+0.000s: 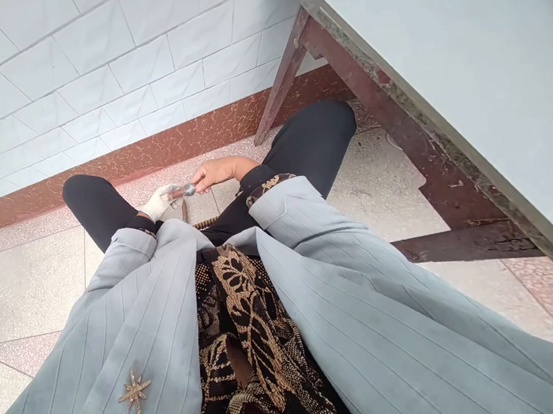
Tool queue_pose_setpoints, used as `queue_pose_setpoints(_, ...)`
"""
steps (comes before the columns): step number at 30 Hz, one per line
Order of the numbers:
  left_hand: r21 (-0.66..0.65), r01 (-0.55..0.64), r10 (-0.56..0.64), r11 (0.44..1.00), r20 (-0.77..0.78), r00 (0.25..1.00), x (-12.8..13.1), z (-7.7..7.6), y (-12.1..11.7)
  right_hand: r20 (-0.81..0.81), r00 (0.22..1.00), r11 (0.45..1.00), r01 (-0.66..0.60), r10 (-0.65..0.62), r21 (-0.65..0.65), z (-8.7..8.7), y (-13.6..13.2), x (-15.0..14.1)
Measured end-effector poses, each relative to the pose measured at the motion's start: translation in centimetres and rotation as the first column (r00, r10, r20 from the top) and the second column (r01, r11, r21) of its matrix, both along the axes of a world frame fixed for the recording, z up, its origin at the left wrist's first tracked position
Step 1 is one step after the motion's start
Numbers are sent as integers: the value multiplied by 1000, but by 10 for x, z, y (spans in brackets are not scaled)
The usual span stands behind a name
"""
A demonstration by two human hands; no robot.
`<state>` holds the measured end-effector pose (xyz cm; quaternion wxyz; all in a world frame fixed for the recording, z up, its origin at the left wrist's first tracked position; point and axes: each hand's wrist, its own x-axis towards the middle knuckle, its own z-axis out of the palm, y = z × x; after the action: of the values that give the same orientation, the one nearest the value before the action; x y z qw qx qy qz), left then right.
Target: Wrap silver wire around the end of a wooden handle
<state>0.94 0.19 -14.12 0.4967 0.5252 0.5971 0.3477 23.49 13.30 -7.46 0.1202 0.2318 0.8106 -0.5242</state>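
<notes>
My left hand point(156, 203) wears a white glove and is closed round one end of a small clear and metal cylindrical part point(181, 192). My bare right hand point(216, 172) pinches the other, threaded metal end of the same part. Both hands are held low between my knees, above the tiled floor. A thin brown rod-like thing point(184, 211) hangs or lies just under the part; what it is I cannot make out. My grey striped jacket hides both forearms.
A table with a pale top point(465, 63) and a rusty red-brown metal frame point(415, 149) stands at my right, one leg slanting to the floor near my right knee. A white tiled wall with a brown skirting strip point(149, 152) runs ahead.
</notes>
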Motion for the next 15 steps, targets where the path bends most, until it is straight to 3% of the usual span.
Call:
queue_pose_setpoints(2, -44, 21, -21, 999, -9, 1000, 3, 1, -1, -133, 978, 987, 162, -158, 20, 0, 0, -1)
queue_pose_setpoints(5, -104, 55, -60, 993, -40, 997, 8, 5, -3, -59, 925, 877, 374, -374, 301, 0, -2, -4)
queue_pose_setpoints(7, -133, 72, -82, 988, -67, 994, 11, 6, -5, 94, 902, 812, 330, -422, 481, -1, -3, -6)
queue_pose_setpoints(8, -142, 75, -87, 987, -81, 993, 12, 6, -5, 161, 895, 807, 282, -417, 519, -2, -4, -6)
queue_pose_setpoints(15, -109, -9, -9, 994, -161, 987, 11, 10, -1, 379, 900, 886, 18, -217, 464, -8, -11, -11)
